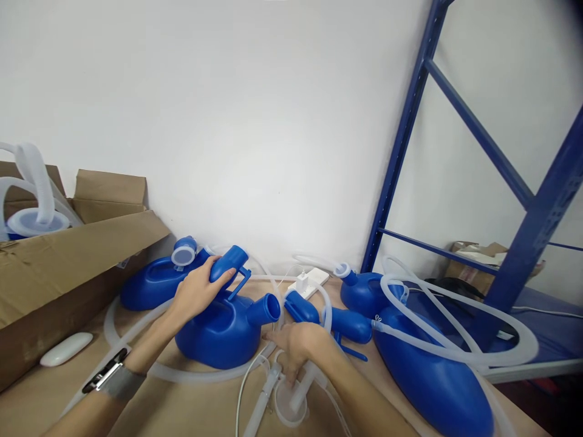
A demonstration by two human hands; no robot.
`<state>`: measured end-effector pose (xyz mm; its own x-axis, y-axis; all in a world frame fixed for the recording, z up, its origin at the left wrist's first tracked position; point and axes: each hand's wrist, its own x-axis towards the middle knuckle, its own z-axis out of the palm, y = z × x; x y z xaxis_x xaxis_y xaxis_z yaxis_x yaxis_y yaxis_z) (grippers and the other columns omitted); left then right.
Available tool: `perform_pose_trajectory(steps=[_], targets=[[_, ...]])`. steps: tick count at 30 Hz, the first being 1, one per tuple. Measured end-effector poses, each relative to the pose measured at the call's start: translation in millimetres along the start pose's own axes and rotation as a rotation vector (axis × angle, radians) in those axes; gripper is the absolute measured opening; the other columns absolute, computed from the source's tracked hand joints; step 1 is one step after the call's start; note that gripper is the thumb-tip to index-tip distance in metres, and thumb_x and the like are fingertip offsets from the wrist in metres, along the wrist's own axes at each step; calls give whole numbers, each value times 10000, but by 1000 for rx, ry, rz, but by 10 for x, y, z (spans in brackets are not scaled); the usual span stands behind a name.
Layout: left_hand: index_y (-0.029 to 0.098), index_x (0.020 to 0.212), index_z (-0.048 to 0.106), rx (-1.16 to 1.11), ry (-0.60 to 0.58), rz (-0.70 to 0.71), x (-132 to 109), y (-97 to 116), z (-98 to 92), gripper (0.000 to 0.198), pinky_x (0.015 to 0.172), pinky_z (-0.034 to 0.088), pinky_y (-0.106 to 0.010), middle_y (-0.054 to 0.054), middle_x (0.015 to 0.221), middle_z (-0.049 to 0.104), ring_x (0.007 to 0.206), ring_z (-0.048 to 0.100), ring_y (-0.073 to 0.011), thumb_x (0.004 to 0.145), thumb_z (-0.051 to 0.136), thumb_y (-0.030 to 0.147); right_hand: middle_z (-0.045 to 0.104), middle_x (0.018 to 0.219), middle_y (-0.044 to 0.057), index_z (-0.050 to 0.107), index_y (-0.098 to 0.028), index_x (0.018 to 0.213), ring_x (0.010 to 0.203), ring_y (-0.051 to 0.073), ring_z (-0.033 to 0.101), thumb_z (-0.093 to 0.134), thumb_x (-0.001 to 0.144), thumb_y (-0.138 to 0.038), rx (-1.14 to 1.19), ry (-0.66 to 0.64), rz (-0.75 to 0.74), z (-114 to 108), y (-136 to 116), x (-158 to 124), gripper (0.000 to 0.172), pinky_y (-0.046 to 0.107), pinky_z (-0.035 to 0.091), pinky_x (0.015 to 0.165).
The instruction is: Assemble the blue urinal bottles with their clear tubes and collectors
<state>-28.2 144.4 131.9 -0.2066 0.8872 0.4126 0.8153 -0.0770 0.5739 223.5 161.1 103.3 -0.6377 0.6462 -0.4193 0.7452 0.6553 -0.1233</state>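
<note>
Stretching to its right edge, the table point(195, 406) carries a cardboard box point(91, 246) and, beyond some room crossed by a hose point(109, 328), the blue jug point(218, 340). Above, the left hand point(198, 284) grasps a blue cylinder point(235, 257); the right hand point(294, 346) is at a clear lid point(286, 408), its grip I cannot tell.

No legible text, brand or number anywhere in my view. Closest candidates: dark marks point(561, 203) along the blue rack post point(537, 233), could be lettering or scuffs, can't tell from here; a small pale patch point(122, 263) on the side of the big open carton point(104, 233) to my left, too tiny to make out. Reddish patch on the box point(469, 274) behind the rack is unreadable too.
</note>
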Motion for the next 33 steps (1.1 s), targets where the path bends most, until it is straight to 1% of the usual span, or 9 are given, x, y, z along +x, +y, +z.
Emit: perform_pose_trajectory(steps=[3,7,12,18,22,24,27,30,33], targets=[[260,1337,579,12,-6,-71,7,-31,15,704,951,484,-507,-123,1178,747,1128,676,-419,873,424,766,743,1187,102,734,-249,1145,1037,354,723,906,506,-334,-35,-71,-5,-57,-2,-92,667,345,585,688],[250,1301,600,-80,12,-60,31,-95,30,694,997,475,-476,-113,1175,749,1133,681,-394,861,449,766,754,911,67,763,-218,1019,821,317,737,811,572,-253,11,119,71,-125,55,-235,451,338,551,586],[212,1297,584,-164,43,-59,33,-124,81,696,1030,467,-464,-130,1214,733,1158,673,-381,863,466,743,605,537,-41,749,-241,847,457,182,617,690,693,-192,204,68,77,-106,158,-244,172,243,453,408],[190,1294,596,-92,22,-104,51,-116,72,706,983,495,-446,-143,1200,741,1149,683,-379,876,432,736,607,535,-20,722,-208,771,455,181,612,618,666,-68,293,33,70,-105,241,-202,204,235,439,392],[158,1258,620,-23,14,-151,68,-165,53,752,941,497,-513,-203,1154,744,1121,678,-452,863,424,767,603,554,-32,743,-237,889,449,180,609,677,748,-224,269,40,52,-83,212,-251,157,246,457,406],[160,1287,606,25,15,-168,58,-170,30,777,920,493,-552,-226,1169,734,1119,668,-485,852,434,780,665,659,-1,742,-244,950,530,212,662,747,748,-408,213,66,38,-87,170,-285,261,280,506,457],[176,1329,585,132,38,-168,24,-133,0,813,882,500,-581,-237,1188,726,1107,663,-513,840,435,808,744,954,71,717,-255,1094,813,321,741,849,595,-599,104,66,38,-104,66,-281,620,396,601,670],[176,1402,529,174,102,-128,-6,-75,16,833,914,492,-591,-238,1301,679,1156,643,-510,868,397,802,713,1202,145,639,-217,1293,1063,404,709,898,488,-624,-14,-36,96,-106,-50,-201,938,498,589,875],[164,1504,401,102,155,-16,-18,-51,85,804,1028,451,-557,-216,1479,557,1291,578,-454,926,380,723,673,1314,177,576,-184,1395,1175,404,670,901,524,-597,-61,-91,140,-104,-98,-136,1017,480,561,954]])
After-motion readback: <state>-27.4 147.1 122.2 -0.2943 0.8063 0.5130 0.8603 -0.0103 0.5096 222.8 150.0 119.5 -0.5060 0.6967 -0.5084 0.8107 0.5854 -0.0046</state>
